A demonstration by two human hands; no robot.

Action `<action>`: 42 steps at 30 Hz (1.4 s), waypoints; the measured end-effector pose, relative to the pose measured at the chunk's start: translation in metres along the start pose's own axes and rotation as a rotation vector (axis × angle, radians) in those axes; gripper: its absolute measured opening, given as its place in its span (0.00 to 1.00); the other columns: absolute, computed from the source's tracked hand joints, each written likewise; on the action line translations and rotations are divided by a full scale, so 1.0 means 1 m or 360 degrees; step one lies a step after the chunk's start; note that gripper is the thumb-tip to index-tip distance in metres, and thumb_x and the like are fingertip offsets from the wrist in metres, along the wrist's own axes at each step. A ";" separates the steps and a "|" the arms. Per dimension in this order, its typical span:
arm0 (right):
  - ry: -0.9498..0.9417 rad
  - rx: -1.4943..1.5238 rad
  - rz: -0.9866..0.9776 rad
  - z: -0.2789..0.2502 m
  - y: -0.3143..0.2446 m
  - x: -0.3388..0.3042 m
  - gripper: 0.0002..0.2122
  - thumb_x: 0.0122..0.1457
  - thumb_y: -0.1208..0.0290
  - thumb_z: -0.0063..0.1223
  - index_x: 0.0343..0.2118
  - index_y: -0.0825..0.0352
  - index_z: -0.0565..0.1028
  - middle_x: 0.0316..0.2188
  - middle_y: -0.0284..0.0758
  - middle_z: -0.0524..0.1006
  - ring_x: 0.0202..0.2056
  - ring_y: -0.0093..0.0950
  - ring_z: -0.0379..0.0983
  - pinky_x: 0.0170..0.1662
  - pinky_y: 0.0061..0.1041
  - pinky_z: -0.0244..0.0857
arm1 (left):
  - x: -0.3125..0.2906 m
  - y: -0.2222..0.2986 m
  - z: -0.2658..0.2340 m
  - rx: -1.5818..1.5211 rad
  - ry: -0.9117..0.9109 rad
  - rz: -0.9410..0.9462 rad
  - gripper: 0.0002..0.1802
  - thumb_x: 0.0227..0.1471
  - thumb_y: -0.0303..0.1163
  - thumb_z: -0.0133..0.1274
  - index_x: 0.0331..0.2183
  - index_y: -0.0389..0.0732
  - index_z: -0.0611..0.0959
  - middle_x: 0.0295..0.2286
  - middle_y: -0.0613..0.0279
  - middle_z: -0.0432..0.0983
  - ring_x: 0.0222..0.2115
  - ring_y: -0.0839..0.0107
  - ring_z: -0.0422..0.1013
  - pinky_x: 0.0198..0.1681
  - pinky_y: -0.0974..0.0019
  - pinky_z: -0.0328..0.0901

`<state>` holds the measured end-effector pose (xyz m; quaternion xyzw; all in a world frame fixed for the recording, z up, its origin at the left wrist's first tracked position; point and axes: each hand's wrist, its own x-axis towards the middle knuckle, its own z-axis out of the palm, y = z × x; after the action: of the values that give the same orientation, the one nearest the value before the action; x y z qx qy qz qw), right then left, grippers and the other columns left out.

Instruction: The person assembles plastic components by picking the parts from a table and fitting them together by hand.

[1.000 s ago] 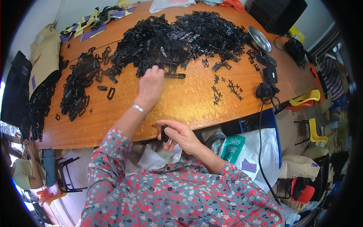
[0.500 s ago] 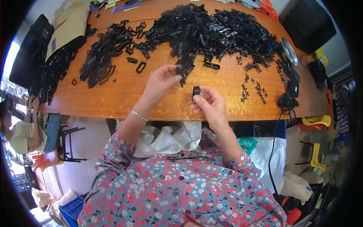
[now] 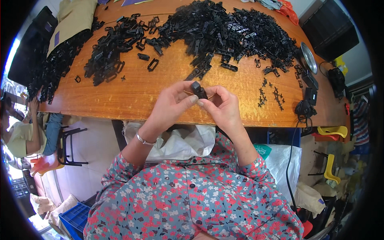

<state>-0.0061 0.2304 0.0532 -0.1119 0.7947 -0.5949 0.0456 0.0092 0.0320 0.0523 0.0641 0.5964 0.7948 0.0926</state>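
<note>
Both of my hands meet over the front part of the wooden table (image 3: 140,102). Between my fingertips sit small black plastic parts (image 3: 199,91), pressed against each other. My left hand (image 3: 171,102) pinches one side, its thumb and fingers closed. From the other side my right hand (image 3: 222,106) grips with thumb and forefinger. The exact shape of the parts is partly covered by the fingers. Just beyond them, a trail of black plastic clips (image 3: 199,72) runs down from a large heap (image 3: 216,28).
To the left lie a looser pile of black frame pieces (image 3: 106,60) and a tan sack (image 3: 74,22). On the right are small black cross-shaped pieces (image 3: 277,98), a metal dish (image 3: 308,58) and a cabled black device (image 3: 305,108). Another person's arm (image 3: 35,124) reaches in at far left.
My hands were apart, each with a black part; they have come together, and the two parts now touch. The view has shifted slightly.
</note>
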 end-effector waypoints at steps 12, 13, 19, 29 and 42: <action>0.0251 0.0061 -0.0158 0.031 0.014 -0.007 0.17 0.51 0.80 0.71 0.41 0.70 0.73 0.35 0.37 0.78 0.30 0.26 0.78 0.32 0.26 0.72 | -0.018 -0.003 0.024 0.0802 0.0327 0.0397 0.16 0.61 0.22 0.58 0.51 0.33 0.81 0.43 0.61 0.82 0.45 0.74 0.77 0.52 0.67 0.70; 0.0248 0.0063 -0.0159 0.031 0.014 -0.006 0.17 0.51 0.80 0.71 0.41 0.70 0.73 0.35 0.37 0.78 0.30 0.26 0.78 0.32 0.26 0.72 | -0.017 -0.003 0.024 0.0780 0.0326 0.0423 0.15 0.61 0.21 0.58 0.50 0.33 0.81 0.43 0.61 0.82 0.45 0.73 0.77 0.53 0.67 0.70; 0.0092 0.0340 -0.0210 0.038 0.025 -0.005 0.17 0.57 0.81 0.66 0.49 0.73 0.73 0.40 0.36 0.79 0.34 0.22 0.78 0.34 0.22 0.73 | -0.016 -0.012 0.016 0.0921 0.0310 0.0430 0.15 0.60 0.20 0.57 0.49 0.34 0.82 0.48 0.60 0.80 0.50 0.72 0.74 0.57 0.65 0.67; -0.0459 0.0631 0.0254 0.041 0.001 -0.029 0.12 0.72 0.68 0.53 0.50 0.73 0.76 0.32 0.32 0.80 0.28 0.21 0.80 0.34 0.20 0.75 | -0.003 0.013 -0.005 -0.0442 -0.0120 -0.0222 0.41 0.73 0.60 0.29 0.60 0.33 0.77 0.54 0.53 0.78 0.52 0.70 0.72 0.57 0.64 0.67; -0.0528 0.0554 0.0456 0.048 -0.023 -0.024 0.12 0.70 0.70 0.56 0.48 0.74 0.77 0.34 0.32 0.81 0.28 0.18 0.78 0.31 0.18 0.72 | -0.012 -0.011 -0.003 -0.0141 0.0384 -0.0099 0.31 0.74 0.51 0.37 0.47 0.34 0.83 0.34 0.60 0.82 0.31 0.79 0.75 0.35 0.77 0.69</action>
<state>0.0300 0.1851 0.0603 -0.0846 0.6700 -0.6834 0.2772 0.0212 0.0294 0.0405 -0.0546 0.5692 0.8190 0.0474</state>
